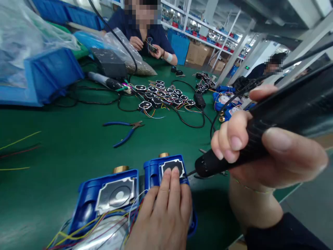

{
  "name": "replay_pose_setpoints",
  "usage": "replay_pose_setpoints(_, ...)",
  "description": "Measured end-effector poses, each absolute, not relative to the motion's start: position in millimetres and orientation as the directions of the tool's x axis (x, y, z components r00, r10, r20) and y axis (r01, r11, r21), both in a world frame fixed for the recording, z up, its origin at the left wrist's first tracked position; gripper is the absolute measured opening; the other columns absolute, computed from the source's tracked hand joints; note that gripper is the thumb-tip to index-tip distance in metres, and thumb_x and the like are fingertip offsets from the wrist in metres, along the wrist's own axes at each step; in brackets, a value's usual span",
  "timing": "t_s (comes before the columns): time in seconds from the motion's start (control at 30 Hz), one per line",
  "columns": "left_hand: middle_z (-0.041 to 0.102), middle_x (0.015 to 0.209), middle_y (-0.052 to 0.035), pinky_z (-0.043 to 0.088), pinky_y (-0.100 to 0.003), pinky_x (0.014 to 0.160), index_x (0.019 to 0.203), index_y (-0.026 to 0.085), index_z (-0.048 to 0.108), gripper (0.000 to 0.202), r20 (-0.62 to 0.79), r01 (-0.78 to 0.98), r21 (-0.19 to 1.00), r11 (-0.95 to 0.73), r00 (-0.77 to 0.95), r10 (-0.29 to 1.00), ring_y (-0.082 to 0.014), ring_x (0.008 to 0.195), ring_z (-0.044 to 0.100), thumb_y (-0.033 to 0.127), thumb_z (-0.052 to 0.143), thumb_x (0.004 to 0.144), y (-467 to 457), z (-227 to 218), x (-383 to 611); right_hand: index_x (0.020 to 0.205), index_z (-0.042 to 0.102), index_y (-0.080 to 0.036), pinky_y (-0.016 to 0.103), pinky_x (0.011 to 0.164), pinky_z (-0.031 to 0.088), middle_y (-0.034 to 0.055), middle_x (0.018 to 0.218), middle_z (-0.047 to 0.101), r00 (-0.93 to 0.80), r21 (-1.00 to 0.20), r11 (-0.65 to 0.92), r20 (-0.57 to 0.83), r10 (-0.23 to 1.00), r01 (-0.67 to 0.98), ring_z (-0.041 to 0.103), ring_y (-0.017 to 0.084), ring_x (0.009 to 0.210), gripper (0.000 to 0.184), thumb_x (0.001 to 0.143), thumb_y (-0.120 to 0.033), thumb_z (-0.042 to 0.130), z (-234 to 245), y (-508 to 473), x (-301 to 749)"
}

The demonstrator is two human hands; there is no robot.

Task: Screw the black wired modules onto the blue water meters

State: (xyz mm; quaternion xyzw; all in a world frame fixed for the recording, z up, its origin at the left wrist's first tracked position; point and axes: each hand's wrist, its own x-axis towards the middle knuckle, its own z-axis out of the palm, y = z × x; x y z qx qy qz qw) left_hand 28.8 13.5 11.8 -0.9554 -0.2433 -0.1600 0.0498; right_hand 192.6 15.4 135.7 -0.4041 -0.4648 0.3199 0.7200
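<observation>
Your driver [291, 109] has a smooth, semi-gloss body, apparently plastic, and a metal-looking bit [191, 173]. The housing [151, 173] under your left hand [163, 215] is glossy plastic; its threaded fitting [163, 155] looks like brass. Your tabletop [65, 146] is smooth with a slight sheen. Your sleeve [288, 232] is matt cloth. The pliers [134, 126] have a dull metal head [137, 124] and smooth grips [117, 123].

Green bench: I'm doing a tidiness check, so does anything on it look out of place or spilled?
I see no spill. Slightly untidy: the blue-handled pliers lie splayed open beyond the two blue housings, and a few thin wires poke in from the left edge.
</observation>
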Motion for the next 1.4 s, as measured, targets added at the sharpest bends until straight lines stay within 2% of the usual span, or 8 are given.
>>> replay_pose_setpoints(0.2, 0.040, 0.139, -0.0161, 0.040, -0.041, 0.094, 0.122, 0.015, 0.049, 0.042, 0.298, 0.470, -0.075, -0.879, 0.852, 0.430, -0.0288, 0.128, 0.040, 0.026, 0.046, 0.082, 19, 20, 33, 0.109, 0.046, -0.025, 0.027, 0.047, 0.043, -0.0020, 0.059, 0.052, 0.308, -0.857, 0.480, 0.412, 0.858, -0.190, 0.047, 0.013, 0.046, 0.043, 0.074, -0.032, 0.070, 119, 17, 199)
replay_pose_setpoints(0.37, 0.041, 0.139, -0.0156, 0.041, -0.042, 0.094, 0.123, 0.016, 0.050, 0.043, 0.279, 0.462, -0.087, -0.883, 0.862, 0.423, -0.0298, 0.128, 0.039, 0.026, 0.048, 0.081, 18, 20, 31, 0.112, 0.046, -0.024, 0.027, 0.050, 0.045, -0.0005, 0.063, 0.053, 0.256, -0.851, 0.480, 0.426, 0.868, -0.213, 0.049, 0.013, 0.049, 0.045, 0.077, -0.033, 0.072, 112, 21, 202)
replay_pose_setpoints(0.57, 0.042, 0.138, -0.0162, 0.044, -0.042, 0.092, 0.123, 0.015, 0.049, 0.043, 0.273, 0.435, -0.137, -0.890, 0.880, 0.388, -0.0310, 0.126, 0.041, 0.028, 0.044, 0.083, 21, 19, 29, 0.115, 0.047, -0.022, 0.027, 0.048, 0.043, 0.0008, 0.067, 0.052, 0.144, -0.825, 0.510, 0.489, 0.860, -0.244, 0.048, 0.013, 0.050, 0.034, 0.082, -0.020, 0.056, 109, 27, 203)
replay_pose_setpoints(0.77, 0.040, 0.137, -0.0218, 0.049, -0.046, 0.087, 0.127, 0.010, 0.047, 0.055, 0.180, 0.335, -0.189, -0.923, 0.936, 0.303, -0.0362, 0.126, 0.040, 0.036, 0.044, 0.078, 29, 21, 25, 0.112, 0.044, -0.022, 0.024, 0.046, 0.038, -0.0030, 0.063, 0.051, 0.135, -0.866, 0.475, 0.457, 0.879, -0.160, 0.047, 0.013, 0.047, 0.040, 0.074, -0.011, 0.053, 117, 36, 193)
replay_pose_setpoints(0.93, 0.040, 0.136, -0.0235, 0.049, -0.045, 0.086, 0.127, 0.009, 0.047, 0.060, 0.148, 0.331, -0.197, -0.923, 0.941, 0.305, -0.0366, 0.124, 0.042, 0.036, 0.050, 0.073, 31, 24, 26, 0.109, 0.044, -0.020, 0.021, 0.048, 0.044, -0.0057, 0.065, 0.054, 0.159, -0.857, 0.461, 0.434, 0.887, -0.229, 0.049, 0.010, 0.048, 0.042, 0.071, -0.006, 0.052, 124, 36, 190)
replay_pose_setpoints(1.03, 0.041, 0.136, -0.0233, 0.050, -0.045, 0.085, 0.126, 0.009, 0.048, 0.060, 0.135, 0.334, -0.208, -0.919, 0.941, 0.311, -0.0368, 0.123, 0.043, 0.033, 0.051, 0.072, 31, 26, 27, 0.103, 0.046, -0.019, 0.019, 0.046, 0.043, -0.0068, 0.064, 0.053, 0.181, -0.865, 0.445, 0.411, 0.894, -0.232, 0.048, 0.008, 0.047, 0.034, 0.072, -0.010, 0.056, 123, 34, 190)
replay_pose_setpoints(1.2, 0.043, 0.135, -0.0230, 0.050, -0.044, 0.085, 0.127, 0.007, 0.047, 0.059, 0.121, 0.311, -0.223, -0.924, 0.949, 0.290, -0.0364, 0.123, 0.044, 0.034, 0.050, 0.075, 34, 26, 26, 0.087, 0.048, -0.017, 0.018, 0.048, 0.041, -0.0056, 0.065, 0.052, 0.207, -0.855, 0.463, 0.421, 0.883, -0.234, 0.047, 0.007, 0.050, 0.029, 0.075, -0.034, 0.068, 124, 34, 189)
replay_pose_setpoints(1.4, 0.057, 0.121, -0.0180, 0.051, -0.042, 0.083, 0.127, 0.008, 0.046, 0.063, 0.072, 0.316, -0.204, -0.927, 0.949, 0.308, -0.0333, 0.111, 0.055, 0.038, 0.054, 0.073, 36, 32, 27, 0.070, 0.043, -0.017, 0.020, 0.048, 0.037, -0.0065, 0.057, 0.047, 0.159, -0.871, 0.452, 0.427, 0.890, -0.195, 0.044, 0.007, 0.049, 0.032, 0.070, -0.031, 0.072, 133, 33, 192)
